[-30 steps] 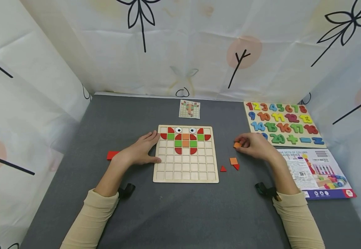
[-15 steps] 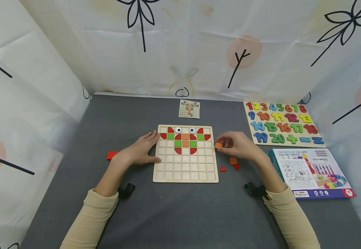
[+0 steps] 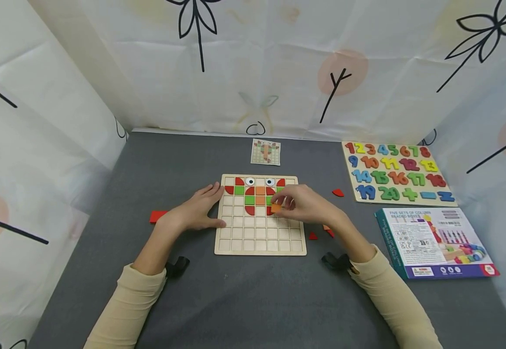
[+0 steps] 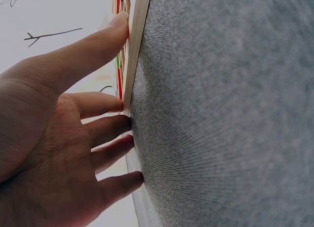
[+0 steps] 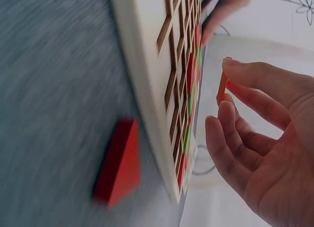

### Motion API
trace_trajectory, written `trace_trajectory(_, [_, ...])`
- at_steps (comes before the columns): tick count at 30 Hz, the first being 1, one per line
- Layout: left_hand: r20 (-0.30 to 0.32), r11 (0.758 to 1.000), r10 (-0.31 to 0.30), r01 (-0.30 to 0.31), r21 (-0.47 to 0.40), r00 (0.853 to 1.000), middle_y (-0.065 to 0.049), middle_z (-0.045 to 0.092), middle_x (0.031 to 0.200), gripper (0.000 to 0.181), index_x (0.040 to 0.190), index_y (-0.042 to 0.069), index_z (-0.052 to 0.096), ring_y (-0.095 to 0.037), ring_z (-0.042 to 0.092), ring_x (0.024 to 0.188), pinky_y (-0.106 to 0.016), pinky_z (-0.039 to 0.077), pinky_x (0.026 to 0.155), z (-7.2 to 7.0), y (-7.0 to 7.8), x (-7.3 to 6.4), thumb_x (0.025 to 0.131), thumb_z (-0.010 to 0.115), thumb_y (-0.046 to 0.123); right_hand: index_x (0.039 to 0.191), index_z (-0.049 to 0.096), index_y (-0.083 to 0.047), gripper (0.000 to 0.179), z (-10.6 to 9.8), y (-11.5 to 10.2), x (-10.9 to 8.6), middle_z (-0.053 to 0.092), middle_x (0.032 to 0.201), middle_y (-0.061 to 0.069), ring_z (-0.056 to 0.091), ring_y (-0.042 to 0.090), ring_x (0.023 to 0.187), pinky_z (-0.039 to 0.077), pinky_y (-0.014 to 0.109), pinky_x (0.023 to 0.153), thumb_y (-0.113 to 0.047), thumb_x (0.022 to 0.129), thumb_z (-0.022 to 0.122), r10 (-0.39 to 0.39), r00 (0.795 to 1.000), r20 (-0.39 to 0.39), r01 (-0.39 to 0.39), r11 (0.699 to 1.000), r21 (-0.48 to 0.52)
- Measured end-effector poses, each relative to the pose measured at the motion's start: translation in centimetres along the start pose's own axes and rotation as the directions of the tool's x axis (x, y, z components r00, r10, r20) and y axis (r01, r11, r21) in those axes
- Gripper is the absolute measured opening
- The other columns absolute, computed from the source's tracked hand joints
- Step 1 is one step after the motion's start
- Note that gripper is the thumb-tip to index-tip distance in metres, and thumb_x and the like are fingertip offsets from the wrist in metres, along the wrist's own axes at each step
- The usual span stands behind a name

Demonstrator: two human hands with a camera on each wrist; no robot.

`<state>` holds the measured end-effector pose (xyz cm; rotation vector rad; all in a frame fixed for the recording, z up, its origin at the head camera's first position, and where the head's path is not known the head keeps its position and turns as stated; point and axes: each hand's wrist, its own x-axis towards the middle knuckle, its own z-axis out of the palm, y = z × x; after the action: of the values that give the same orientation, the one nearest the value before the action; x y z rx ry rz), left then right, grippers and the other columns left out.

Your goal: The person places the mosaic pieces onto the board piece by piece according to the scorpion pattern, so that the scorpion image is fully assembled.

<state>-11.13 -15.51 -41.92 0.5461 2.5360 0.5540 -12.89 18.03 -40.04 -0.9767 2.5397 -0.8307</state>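
A wooden grid board (image 3: 237,241) lies mid-table, its upper squares filled with red, green and orange tiles and two eye tiles. My left hand (image 3: 198,209) rests at the board's left edge, fingers spread and fairly straight; in the left wrist view the thumb (image 4: 98,48) touches the rim. My right hand (image 3: 303,203) pinches an orange square tile (image 3: 276,208) between thumb and fingertips above the board's right half. In the right wrist view that orange tile (image 5: 222,84) is seen edge-on, apart from the grid. Part of the tile pattern is hidden under the right hand.
Right of the board lie a red quarter-round tile (image 3: 338,193), a red triangle (image 3: 313,236) and a partly covered orange tile. A red piece (image 3: 157,216) sits by the left forearm. A pattern card (image 3: 265,152), number board (image 3: 399,173) and boxed toy (image 3: 438,242) lie farther out.
My right hand has carried the orange tile leftward from beside the number board to over the grid board, uncovering the red quarter-round tile. The left hand has stayed in place.
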Motion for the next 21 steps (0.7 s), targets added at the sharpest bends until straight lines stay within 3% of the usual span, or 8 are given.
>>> trace_trajectory(7, [-0.003,1.0,0.007,-0.007,-0.009,1.0,-0.024,0.011,0.182,0.106,0.172,-0.001,0.018,-0.046,0.009,0.171,-0.063,0.021,0.136,-0.1,0.1,0.0,0.097,0.082,0.038,0.121,0.08,-0.008,0.026,0.8,-1.4,2.1,0.079,0.108,0.004,0.067,0.016,0.086,0.059,0.031,0.08,-0.018,0.097,0.083,-0.058,0.997,0.042,0.06,0.997,-0.051])
trace_trajectory(15, [-0.003,1.0,0.014,-0.014,-0.016,1.0,-0.025,0.011,0.182,0.105,0.172,-0.002,0.018,-0.047,0.009,0.171,-0.063,0.021,0.136,0.0,0.0,-0.1,0.098,0.081,0.038,0.113,0.082,-0.007,0.018,1.8,-1.7,3.5,0.078,0.103,0.006,0.062,0.015,0.085,0.051,0.027,0.078,-0.014,0.097,0.083,-0.05,0.996,0.069,0.057,0.993,-0.108])
trace_trajectory(21, [-0.009,1.0,0.013,-0.013,-0.014,1.0,-0.024,0.011,0.182,0.105,0.172,-0.001,0.018,-0.046,0.009,0.171,-0.063,0.021,0.136,0.1,0.1,0.0,0.098,0.082,0.037,0.112,0.083,-0.007,0.016,2.1,-1.8,3.8,0.081,0.107,0.006,0.067,0.02,0.088,0.054,0.029,0.08,-0.011,0.096,0.083,-0.05,0.996,0.073,0.059,0.991,-0.124])
